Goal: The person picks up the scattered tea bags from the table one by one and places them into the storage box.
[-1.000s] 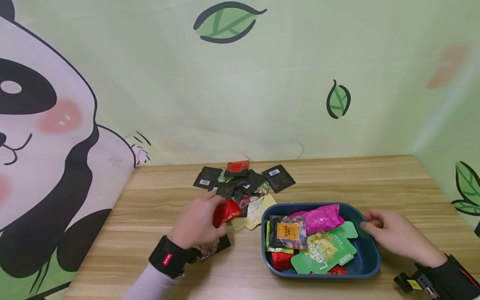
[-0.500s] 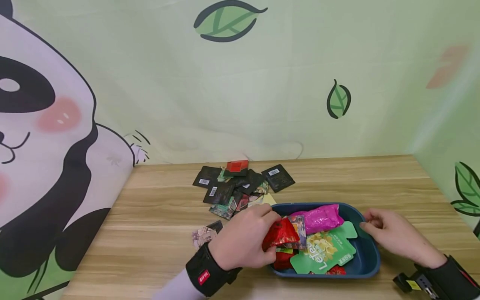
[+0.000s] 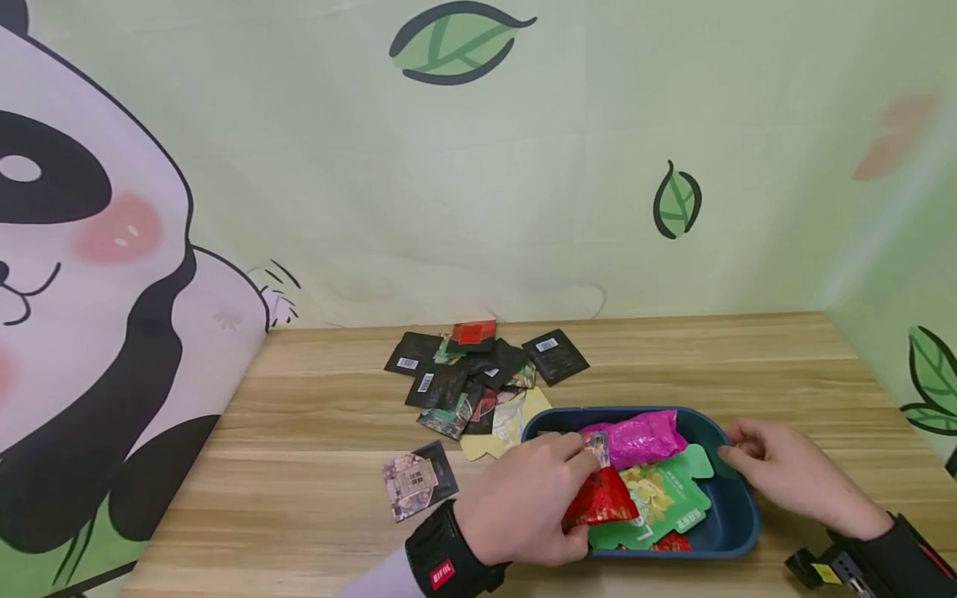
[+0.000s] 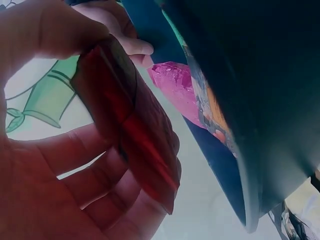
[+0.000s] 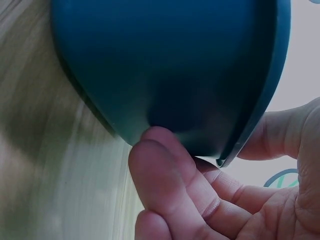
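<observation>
Over the left part of a dark blue plastic bin [image 3: 736, 507], my left hand [image 3: 527, 498] holds a shiny red packet [image 3: 601, 498] between thumb and fingers. In the left wrist view the red packet [image 4: 125, 120] lies across the curled fingers, outside the bin wall [image 4: 270, 110]. My right hand [image 3: 792, 473] pinches the bin's right rim, the thumb over the edge and the fingers against the outer wall [image 5: 165, 65]. Inside the bin are a pink packet [image 3: 643, 438], a green flat pack [image 3: 665, 494] and another red packet [image 3: 671, 541]. My left hand hides the bin's left side.
Several black sachets [image 3: 437, 386] lie piled behind and left of the bin, with a yellow piece [image 3: 516, 419] beside them. One patterned sachet [image 3: 414, 480] lies alone near my left wrist. A printed fabric wall [image 3: 336, 208] rises behind the wooden table [image 3: 299, 465].
My left hand has carried the red packet rightward from beside the sachet pile to over the bin. The lone patterned sachet is uncovered. My right hand stays at the rim.
</observation>
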A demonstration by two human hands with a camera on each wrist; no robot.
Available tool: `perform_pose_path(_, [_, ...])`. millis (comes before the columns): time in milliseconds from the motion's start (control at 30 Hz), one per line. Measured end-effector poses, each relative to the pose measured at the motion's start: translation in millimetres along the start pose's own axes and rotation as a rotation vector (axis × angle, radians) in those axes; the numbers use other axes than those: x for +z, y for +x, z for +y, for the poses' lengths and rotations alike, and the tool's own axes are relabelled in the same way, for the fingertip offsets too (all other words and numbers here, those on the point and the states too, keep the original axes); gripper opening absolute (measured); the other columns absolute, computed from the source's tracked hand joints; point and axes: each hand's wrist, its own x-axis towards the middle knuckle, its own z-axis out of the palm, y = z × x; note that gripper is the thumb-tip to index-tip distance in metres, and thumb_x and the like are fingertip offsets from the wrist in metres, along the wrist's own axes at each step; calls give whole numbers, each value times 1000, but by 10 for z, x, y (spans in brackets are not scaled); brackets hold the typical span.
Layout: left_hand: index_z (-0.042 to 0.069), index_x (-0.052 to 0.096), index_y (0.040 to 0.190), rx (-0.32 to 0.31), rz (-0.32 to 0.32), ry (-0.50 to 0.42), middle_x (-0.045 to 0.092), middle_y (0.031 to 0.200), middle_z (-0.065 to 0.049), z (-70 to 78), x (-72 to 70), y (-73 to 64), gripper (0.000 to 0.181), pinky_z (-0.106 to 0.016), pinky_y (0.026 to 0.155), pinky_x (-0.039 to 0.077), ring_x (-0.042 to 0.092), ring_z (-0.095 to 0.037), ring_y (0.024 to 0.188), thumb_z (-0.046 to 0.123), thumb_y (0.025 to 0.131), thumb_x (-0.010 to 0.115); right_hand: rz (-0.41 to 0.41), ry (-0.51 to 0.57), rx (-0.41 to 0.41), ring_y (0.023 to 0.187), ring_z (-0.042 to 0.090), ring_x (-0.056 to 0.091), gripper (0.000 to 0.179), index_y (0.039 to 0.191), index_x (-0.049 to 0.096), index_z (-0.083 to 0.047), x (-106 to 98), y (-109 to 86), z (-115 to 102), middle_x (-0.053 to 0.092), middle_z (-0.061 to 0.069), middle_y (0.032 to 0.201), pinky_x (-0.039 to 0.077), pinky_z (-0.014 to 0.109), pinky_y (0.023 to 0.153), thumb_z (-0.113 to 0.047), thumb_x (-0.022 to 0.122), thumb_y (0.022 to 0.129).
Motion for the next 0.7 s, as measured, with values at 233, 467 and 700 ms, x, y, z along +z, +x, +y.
perform_pose_path(233, [17,49,147,16,-42,-44,52,139,0,-9,3,-40,92,-32,103,42,50,-12,118,75,77,56,14,-4,-5,57,9,45,23,101,65,-4,6,6,-5,54,-4,69,38,26,54,-25,60,96])
perform_pose_path(467, [30,-7,161,3,-115,-14,-12,167,1,-23,40,-118,121,-61,114,14,5,-31,153,95,68,35,12,-1,-2,58,9,44,24,101,65,-3,7,6,-11,54,-4,70,37,26,54,-26,59,96])
perform_pose_path(700, [31,-5,162,-54,-83,20,-13,167,1,-92,46,-253,124,-62,114,7,-6,-27,153,98,65,34,-9,-7,9,61,9,47,28,105,66,-1,-4,3,-22,58,-3,74,39,27,55,-27,59,96])
